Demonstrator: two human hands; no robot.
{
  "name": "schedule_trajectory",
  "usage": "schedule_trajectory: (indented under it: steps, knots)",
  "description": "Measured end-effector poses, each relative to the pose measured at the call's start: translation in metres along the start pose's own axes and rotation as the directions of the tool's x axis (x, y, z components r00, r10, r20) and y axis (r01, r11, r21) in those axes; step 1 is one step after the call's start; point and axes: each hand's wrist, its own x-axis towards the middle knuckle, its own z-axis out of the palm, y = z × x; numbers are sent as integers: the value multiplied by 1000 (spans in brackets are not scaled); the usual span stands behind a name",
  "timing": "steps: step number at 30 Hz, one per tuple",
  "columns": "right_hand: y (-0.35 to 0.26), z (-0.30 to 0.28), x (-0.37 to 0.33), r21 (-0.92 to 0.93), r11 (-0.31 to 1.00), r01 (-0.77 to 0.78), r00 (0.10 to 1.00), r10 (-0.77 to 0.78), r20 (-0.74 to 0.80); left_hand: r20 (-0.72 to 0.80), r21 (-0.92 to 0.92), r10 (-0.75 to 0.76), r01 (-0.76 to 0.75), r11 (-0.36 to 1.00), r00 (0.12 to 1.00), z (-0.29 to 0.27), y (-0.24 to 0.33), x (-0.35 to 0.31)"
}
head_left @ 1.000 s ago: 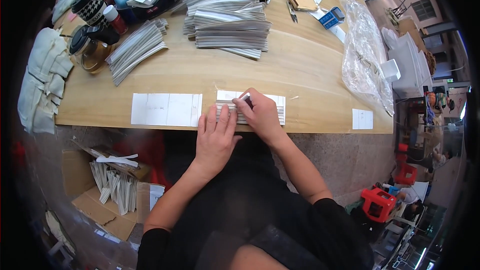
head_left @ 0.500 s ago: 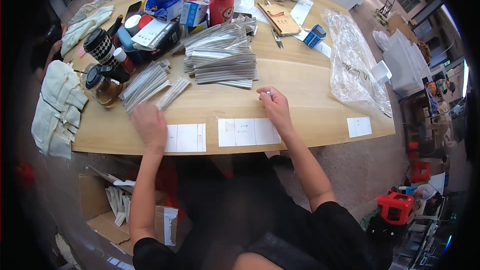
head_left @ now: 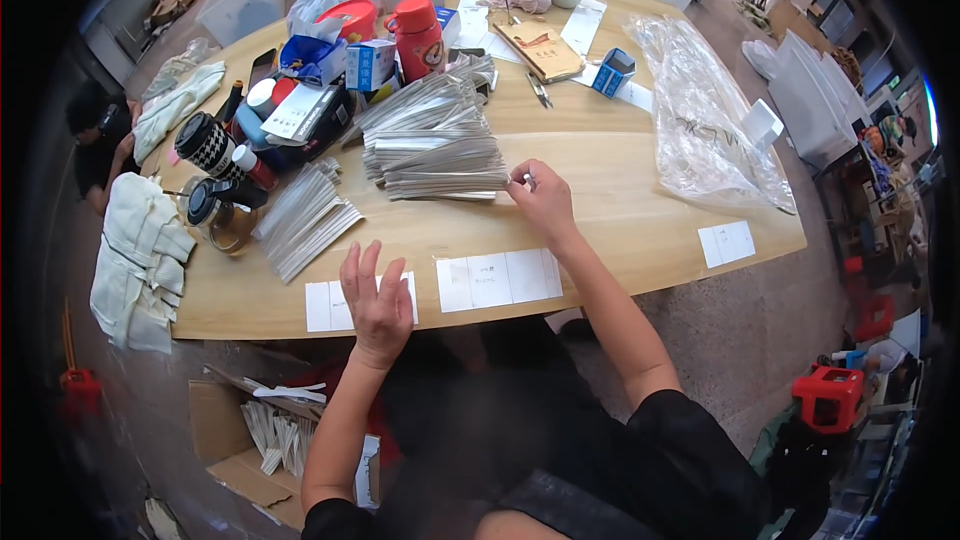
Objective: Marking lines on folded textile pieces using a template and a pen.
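Pale wooden table (head_left: 600, 165), laden

On it, a big stack of thin grey-white strips (head_left: 430, 145) lies right of a smaller fanned bundle (head_left: 308, 225). The left hand (head_left: 380, 318), fingers spread, hangs over a ruled white paper card (head_left: 325, 308). Beside the big stack, the right hand (head_left: 545, 202) pinches a small pale object (head_left: 530, 180), partly hidden.

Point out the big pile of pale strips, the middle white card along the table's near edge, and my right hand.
Big pile of pale strips (head_left: 432, 145): head view, middle of the pile.
Middle white card (head_left: 500, 283): head view, centre of its face.
Right hand (head_left: 548, 202): head view, back of the hand.
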Motion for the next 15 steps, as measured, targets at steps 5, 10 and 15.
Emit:
schedule_trajectory:
  steps: [5, 10, 15]
  knots:
    - [-22, -48, -70, 70, 941, 330, 940, -335, 68, 55, -64, 95, -91, 994, 994, 20, 40, 18]
    - [-7, -76, -123, 69, 923, 377, 895, -383, 230, 202, 0, 102, -104, 995, 974, 41, 45, 15]
    - [-2, -84, -141, -50, 936, 349, 929, -338, 152, 268, -10, 124, -126, 992, 955, 48, 39, 8]
